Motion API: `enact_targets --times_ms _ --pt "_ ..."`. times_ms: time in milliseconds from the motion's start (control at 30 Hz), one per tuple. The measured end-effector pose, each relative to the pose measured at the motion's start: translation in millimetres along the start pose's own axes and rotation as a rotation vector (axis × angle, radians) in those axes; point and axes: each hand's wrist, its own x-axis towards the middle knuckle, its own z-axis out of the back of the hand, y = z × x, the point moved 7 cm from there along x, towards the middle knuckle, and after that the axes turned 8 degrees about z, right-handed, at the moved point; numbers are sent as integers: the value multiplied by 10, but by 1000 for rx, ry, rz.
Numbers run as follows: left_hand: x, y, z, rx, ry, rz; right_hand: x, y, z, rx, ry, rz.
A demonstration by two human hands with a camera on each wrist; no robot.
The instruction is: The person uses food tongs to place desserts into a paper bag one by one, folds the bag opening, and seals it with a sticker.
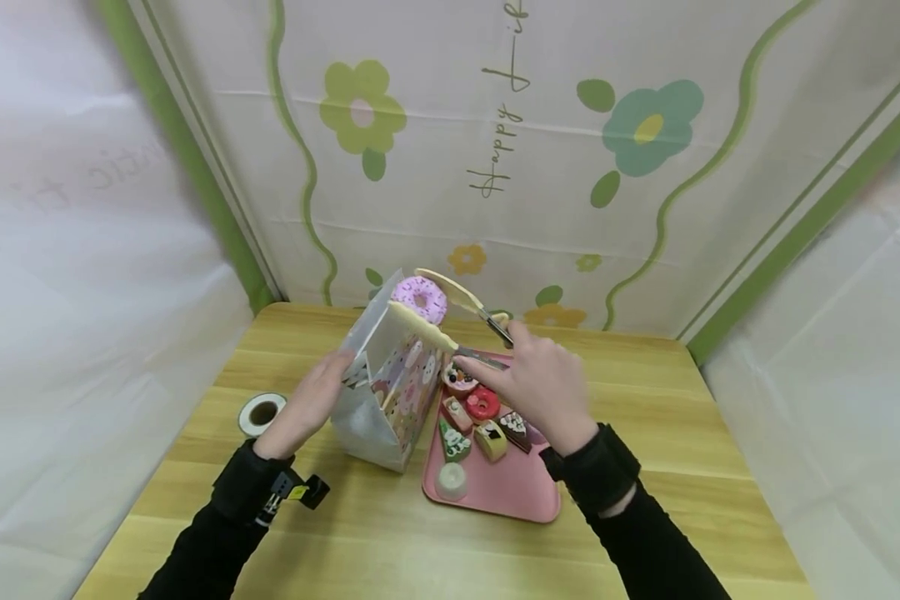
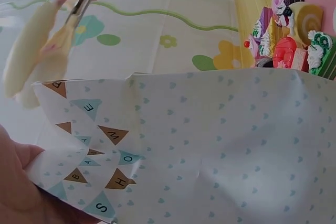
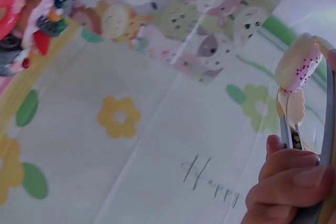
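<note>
My right hand (image 1: 543,383) grips a pair of tongs (image 1: 487,321) with cream-coloured tips. Between those tips sits a toy donut (image 1: 432,310) with lilac icing and dark sprinkles, up at the mouth of a paper bag (image 1: 375,417). In the right wrist view the donut (image 3: 299,66) shows edge-on, pale base to one side. My left hand (image 1: 311,404) holds the bag's upper edge on the left, tilting its mouth. In the left wrist view, the thumb lies at the bag's rim, and small hearts and lettered triangles cover the bag (image 2: 173,129).
Right of the bag lies a pink tray (image 1: 506,492) with several toy sweets, among them a red donut (image 1: 483,403), a green cake slice (image 1: 454,442) and a white round piece (image 1: 451,481). A tape roll (image 1: 261,414) sits left on the wooden table (image 1: 345,533). Printed curtains enclose the table.
</note>
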Motion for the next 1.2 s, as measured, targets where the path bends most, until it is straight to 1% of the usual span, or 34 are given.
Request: enact_targets --times_ms 100,233,333,400,467,600,700,867,1033,1200 --pt "-5 0 8 6 -5 3 155 98 -65 59 36 -19" --pt "-11 -6 16 22 -10 5 290 174 -236 146 116 -86" --pt "0 -3 8 36 -8 4 317 195 -375 172 173 -137" --pt "8 15 9 45 -9 11 305 211 -446 171 207 -157" --pt "14 39 14 50 -11 21 280 225 -482 152 223 -164" --pt "15 73 27 50 -15 36 253 254 -466 96 209 -150" --pt "13 68 31 46 -19 34 258 273 -420 48 196 -134" --pt "-3 43 22 34 -15 41 264 281 -349 -9 221 -134" --pt "-1 36 20 17 -13 43 258 265 -322 -42 259 -144" --pt "0 46 10 37 -11 42 256 258 -309 -38 255 -146"
